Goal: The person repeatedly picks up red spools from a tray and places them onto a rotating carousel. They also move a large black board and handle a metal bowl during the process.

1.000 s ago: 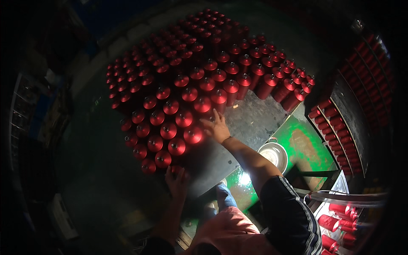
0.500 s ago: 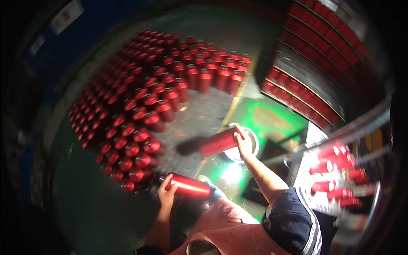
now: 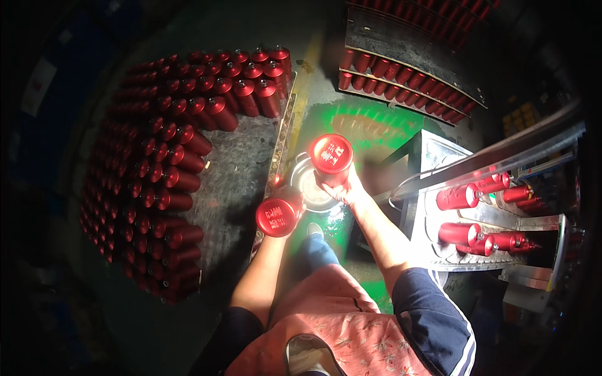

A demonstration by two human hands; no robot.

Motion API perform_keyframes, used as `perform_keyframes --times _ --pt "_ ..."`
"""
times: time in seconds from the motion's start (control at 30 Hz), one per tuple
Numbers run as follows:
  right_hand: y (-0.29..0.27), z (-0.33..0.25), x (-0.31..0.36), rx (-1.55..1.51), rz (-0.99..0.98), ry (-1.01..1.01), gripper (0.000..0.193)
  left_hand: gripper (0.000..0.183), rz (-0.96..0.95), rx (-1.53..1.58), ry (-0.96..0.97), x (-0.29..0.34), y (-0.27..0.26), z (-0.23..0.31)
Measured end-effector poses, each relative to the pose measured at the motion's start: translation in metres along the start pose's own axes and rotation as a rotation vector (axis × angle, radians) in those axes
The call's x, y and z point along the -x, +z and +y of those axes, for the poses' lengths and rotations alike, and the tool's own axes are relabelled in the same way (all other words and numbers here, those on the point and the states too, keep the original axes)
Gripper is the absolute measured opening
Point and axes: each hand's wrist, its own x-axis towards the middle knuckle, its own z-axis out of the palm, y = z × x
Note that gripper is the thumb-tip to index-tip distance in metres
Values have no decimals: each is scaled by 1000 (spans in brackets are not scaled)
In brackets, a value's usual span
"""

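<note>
My right hand (image 3: 342, 189) is wrapped round a red metal cylinder (image 3: 332, 154), whose round end, with pale printing, faces up toward me. Lower and to the left, a second red metal cylinder (image 3: 278, 217) is in my left hand (image 3: 300, 203), also tilted end-up. Most of the left hand's fingers are hidden behind that cylinder. Both cylinders hang over a round whitish bucket (image 3: 301, 164) on the floor; I cannot tell whether either touches it.
Rows of upright red cylinders (image 3: 217, 113) stand on a dark platform (image 3: 232, 182) at left. Stacked boards (image 3: 401, 44) at the far right carry more. To my right, a metal machine (image 3: 433, 147) holds several cylinders (image 3: 458, 234) lying down. My shoe (image 3: 315, 229) is below.
Both cylinders have swung from lying sideways to having their ends facing me. My left hand has moved right and up, nearer the right hand. My view has turned.
</note>
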Motion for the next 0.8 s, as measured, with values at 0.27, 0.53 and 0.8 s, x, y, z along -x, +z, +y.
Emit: perform_keyframes --times 0.27,0.53,0.8 --pt "-9 -48 -35 -119 -105 63 68 60 180 82 -1 -78 -6 0" --pt "3 -61 -24 -335 -251 158 58 56 207 133 -37 -97 -19 7" --pt "-23 -30 13 -247 -315 -87 44 59 213 -94 28 -75 -45 11"
